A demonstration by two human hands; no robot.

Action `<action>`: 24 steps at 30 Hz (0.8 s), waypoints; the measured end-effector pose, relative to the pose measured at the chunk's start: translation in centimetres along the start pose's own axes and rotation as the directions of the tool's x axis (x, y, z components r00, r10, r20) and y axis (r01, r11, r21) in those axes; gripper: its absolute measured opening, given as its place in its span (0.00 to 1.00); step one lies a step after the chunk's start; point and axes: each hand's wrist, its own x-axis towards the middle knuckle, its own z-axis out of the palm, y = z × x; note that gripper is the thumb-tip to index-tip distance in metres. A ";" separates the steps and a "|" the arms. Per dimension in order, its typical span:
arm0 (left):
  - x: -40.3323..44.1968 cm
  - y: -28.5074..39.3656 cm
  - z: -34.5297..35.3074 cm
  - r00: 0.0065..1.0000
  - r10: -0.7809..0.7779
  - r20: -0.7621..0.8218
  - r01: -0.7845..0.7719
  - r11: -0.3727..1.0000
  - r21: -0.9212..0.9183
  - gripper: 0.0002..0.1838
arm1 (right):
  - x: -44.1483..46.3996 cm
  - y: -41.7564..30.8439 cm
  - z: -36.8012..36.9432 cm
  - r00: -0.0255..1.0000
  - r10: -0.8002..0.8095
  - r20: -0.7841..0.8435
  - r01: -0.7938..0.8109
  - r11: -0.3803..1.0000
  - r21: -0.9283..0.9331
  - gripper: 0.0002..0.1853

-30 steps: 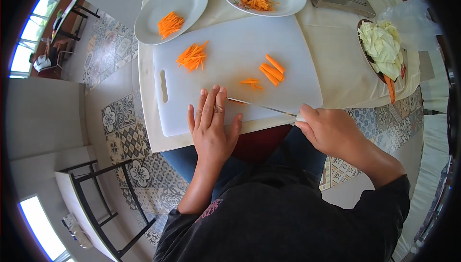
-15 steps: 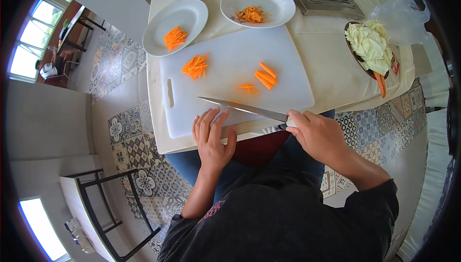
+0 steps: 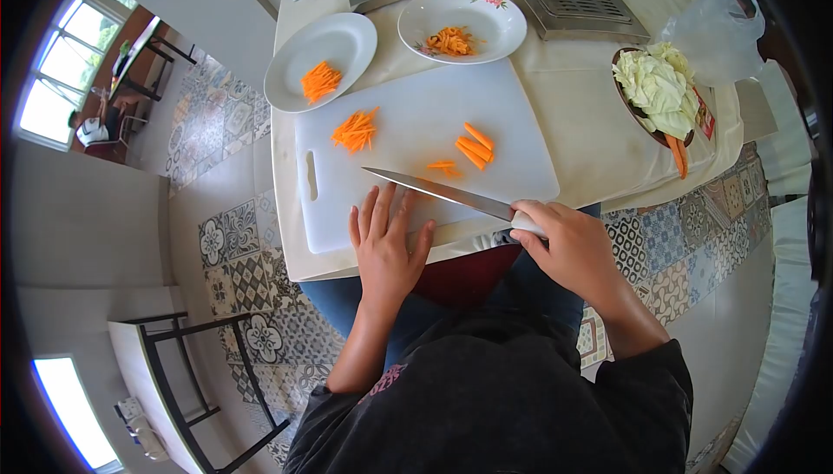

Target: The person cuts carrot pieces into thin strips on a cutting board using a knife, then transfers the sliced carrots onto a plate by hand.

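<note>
My right hand (image 3: 568, 244) is wrapped round the white handle of a kitchen knife (image 3: 447, 194), its long blade lying low across the near part of the white cutting board (image 3: 416, 105). Just left of the blade, my left hand (image 3: 386, 248) rests with stretched fingers at the board's near edge. A trace of orange shows by the blade; most of it is hidden. On the board are a pile of carrot matchsticks (image 3: 355, 131), several thicker carrot sticks (image 3: 475, 146) and a few thin carrot slices (image 3: 444, 167).
Behind the board stand a white plate (image 3: 351, 40) with carrot strips and a flowered plate (image 3: 503, 27) with shredded carrot. Stoves (image 3: 577, 5) are at the back. A bowl of cabbage (image 3: 655, 88) and a plastic bag (image 3: 716, 36) are on the right. Another person (image 3: 94, 129) sits far left.
The view has shifted slightly, so the table sits a little lower. My left fingers have spread a bit and the knife remains in my right hand, close to the same place.
</note>
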 end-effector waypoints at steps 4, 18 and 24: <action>0.6 -1.0 -0.8 0.991 -0.006 -0.135 -0.008 0.995 -0.103 0.19 | 0.0 0.5 0.6 0.996 0.015 -0.083 -0.013 1.000 0.024 0.16; 6.2 -1.5 -2.2 0.989 0.067 -0.132 -0.092 0.977 -0.194 0.02 | 0.3 2.8 1.8 0.925 -0.156 -0.346 0.161 0.987 -0.015 0.26; 6.1 -4.1 -2.3 0.964 -0.147 -0.221 0.074 0.948 -0.311 0.04 | 0.9 5.4 1.2 0.917 0.042 -0.396 0.023 0.987 0.156 0.21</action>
